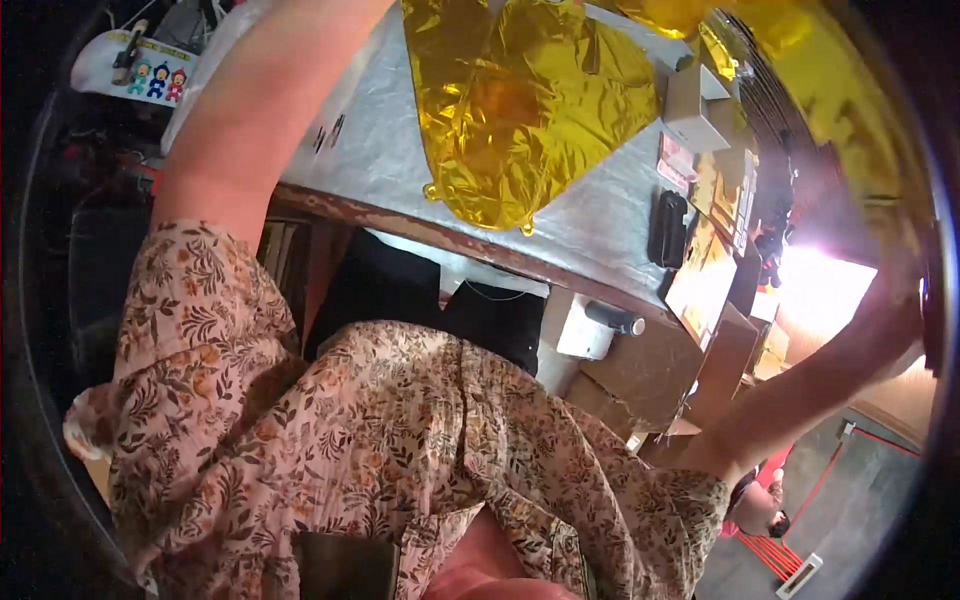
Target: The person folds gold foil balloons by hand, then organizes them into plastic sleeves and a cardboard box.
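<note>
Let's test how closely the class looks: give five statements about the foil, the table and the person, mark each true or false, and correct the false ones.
1. Gold foil lies spread on the table. True.
2. The left hand shows in full, resting on the foil. False: the left forearm runs out past the top edge of the picture, so that hand is not in view.
3. A white box stands to the right of the spread foil. True.
4. The black case lies on top of the foil. False: the black case lies to the right of it, apart from it.
5. The person's shirt is plain blue. False: the shirt has a leaf-and-flower pattern.
</note>
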The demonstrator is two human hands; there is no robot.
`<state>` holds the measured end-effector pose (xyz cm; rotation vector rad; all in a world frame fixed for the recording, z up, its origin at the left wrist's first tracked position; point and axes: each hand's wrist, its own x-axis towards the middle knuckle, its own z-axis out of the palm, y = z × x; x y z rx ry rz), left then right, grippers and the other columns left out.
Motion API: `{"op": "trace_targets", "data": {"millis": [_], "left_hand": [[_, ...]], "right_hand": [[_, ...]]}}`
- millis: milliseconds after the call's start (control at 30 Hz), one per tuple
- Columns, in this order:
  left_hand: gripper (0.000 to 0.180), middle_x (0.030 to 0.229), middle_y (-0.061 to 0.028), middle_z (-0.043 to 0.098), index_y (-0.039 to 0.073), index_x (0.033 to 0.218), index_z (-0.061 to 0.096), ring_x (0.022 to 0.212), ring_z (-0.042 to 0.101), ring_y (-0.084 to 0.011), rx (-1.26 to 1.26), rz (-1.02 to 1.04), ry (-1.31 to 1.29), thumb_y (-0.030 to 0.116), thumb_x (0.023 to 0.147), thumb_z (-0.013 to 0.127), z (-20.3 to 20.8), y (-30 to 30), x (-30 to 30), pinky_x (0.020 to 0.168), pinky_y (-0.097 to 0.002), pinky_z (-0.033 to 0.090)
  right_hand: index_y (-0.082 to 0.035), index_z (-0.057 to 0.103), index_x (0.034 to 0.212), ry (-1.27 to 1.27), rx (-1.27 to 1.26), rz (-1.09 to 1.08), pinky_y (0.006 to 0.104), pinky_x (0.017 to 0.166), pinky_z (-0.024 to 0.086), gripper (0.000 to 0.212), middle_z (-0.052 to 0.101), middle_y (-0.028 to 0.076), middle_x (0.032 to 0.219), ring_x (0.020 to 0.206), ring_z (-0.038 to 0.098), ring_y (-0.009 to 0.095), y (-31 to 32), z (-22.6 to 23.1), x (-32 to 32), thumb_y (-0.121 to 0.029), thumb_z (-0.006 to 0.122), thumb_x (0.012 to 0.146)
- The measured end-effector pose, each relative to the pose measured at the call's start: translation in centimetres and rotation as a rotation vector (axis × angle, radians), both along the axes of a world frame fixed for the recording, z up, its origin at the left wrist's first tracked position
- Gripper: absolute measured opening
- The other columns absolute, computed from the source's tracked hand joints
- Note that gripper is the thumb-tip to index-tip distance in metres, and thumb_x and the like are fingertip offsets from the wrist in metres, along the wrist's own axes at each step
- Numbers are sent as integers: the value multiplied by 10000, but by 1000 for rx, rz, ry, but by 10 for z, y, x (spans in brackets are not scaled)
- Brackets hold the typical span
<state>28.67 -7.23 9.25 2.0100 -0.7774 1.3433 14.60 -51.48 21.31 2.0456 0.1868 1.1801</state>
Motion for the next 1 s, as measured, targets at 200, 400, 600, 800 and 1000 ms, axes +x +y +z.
{"op": "trace_targets", "data": {"millis": [200, 400, 600, 800, 1000], "left_hand": [[151, 892, -87, 726, 88, 940, 726, 867, 699, -283, 128, -165, 311, 40, 798, 709, -113, 29, 21, 752, -389, 556], [197, 960, -170, 728, 37, 1004, 753, 913, 701, -344, 175, -163, 518, 69, 816, 705, -134, 38, -13, 819, -418, 563], [189, 971, -188, 726, -18, 982, 740, 932, 699, -366, 175, -210, 617, 114, 848, 713, -139, 39, -57, 846, -444, 554], [162, 944, -165, 722, -3, 901, 744, 933, 693, -347, 190, -210, 695, 152, 852, 735, -165, 35, -60, 833, -441, 548], [170, 909, -165, 714, 0, 865, 741, 901, 686, -350, 229, -147, 367, 167, 837, 745, -166, 39, -76, 808, -449, 543]], "right_hand": [[89, 651, 1207, 656, 1277, 1248, 397, 832, 581, 295, 723, 211, 1068, 944, 709, 317, 105, -152, -52, -115, 576, 1009], [42, 699, 1164, 912, 841, 1126, 407, 888, 579, 377, 747, 187, 1068, 961, 735, 330, 175, -229, -49, -31, 752, 799], [25, 672, 1202, 994, 923, 1017, 433, 906, 563, 426, 727, 192, 1009, 937, 718, 359, 202, -249, -67, -18, 725, 782], [-13, 681, 1247, 1050, 831, 902, 421, 873, 558, 490, 723, 205, 1056, 996, 712, 378, 215, -249, -72, -71, 817, 779], [10, 626, 1349, 1383, 972, 804, 467, 1097, 449, 646, 686, 221, 1276, 1211, 651, 373, 207, -206, -65, -321, 823, 831]]}}
